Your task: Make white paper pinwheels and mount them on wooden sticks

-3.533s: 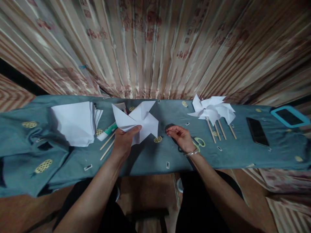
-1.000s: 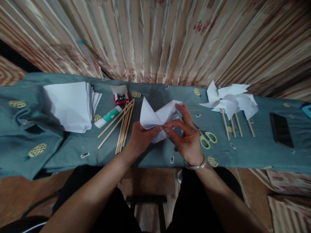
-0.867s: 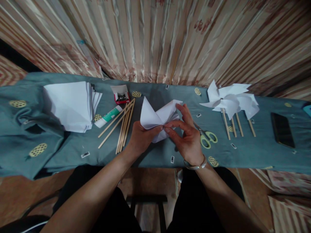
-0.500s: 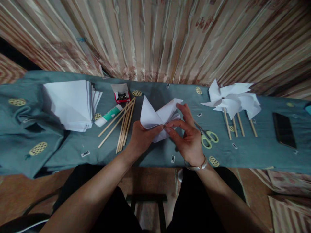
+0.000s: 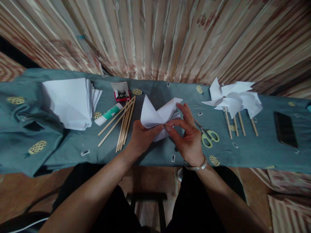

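A white paper pinwheel (image 5: 155,115) with folded-in blades is between my hands, above the cloth. My left hand (image 5: 143,136) is closed on its left and lower side, thumb pressed near the centre. At that centre my right hand (image 5: 188,139) pinches a tiny dark thumbtack (image 5: 164,125) between thumb and forefinger; the fingers hide most of it. Other fingers of the right hand rest by the right blade. Scissors (image 5: 207,137) with green handles lie just right of that hand. Several wooden sticks (image 5: 125,127) lie left of the pinwheel.
A stack of white paper (image 5: 68,103) lies at left, near a green-and-white tube (image 5: 108,114) and a small red box of metal tacks (image 5: 121,94). Pinwheels on sticks (image 5: 233,97) and a black phone (image 5: 285,129) are at right. A curtain (image 5: 150,38) hangs behind the cloth-covered table (image 5: 155,158).
My hands and the pinwheel hold nearly the same pose. The view has shifted very slightly.
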The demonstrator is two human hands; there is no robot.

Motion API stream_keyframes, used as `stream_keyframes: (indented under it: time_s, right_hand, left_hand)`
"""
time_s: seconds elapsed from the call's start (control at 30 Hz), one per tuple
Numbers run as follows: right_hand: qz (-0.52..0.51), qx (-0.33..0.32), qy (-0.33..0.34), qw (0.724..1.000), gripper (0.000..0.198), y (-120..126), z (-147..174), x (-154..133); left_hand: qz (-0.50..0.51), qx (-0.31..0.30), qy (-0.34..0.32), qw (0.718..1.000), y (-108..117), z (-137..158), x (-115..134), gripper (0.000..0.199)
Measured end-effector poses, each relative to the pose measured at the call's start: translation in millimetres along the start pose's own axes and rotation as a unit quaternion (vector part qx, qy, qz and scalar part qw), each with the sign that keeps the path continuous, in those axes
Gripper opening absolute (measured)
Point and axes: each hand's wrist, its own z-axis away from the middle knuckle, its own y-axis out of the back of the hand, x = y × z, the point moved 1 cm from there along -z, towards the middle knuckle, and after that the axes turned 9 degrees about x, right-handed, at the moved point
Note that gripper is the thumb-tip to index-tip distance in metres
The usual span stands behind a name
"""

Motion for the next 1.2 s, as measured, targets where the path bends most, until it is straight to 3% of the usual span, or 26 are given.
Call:
stream_keyframes:
  time_s: [0.5, 1.2]
  right_hand:
    - [-0.005, 0.002, 0.008, 1.0, 0.004, -1.0, 0.8, -0.6]
    - [-0.005, -0.001, -0.019, 1.0, 0.004, -0.6, 0.4, -1.4]
  left_hand:
    - [0.026, 0.001, 0.011, 1.0, -1.6, 0.0, -1.6, 0.021]
    - [-0.031, -0.004, -0.014, 0.999, 0.7, 0.1, -3.2, 0.019]
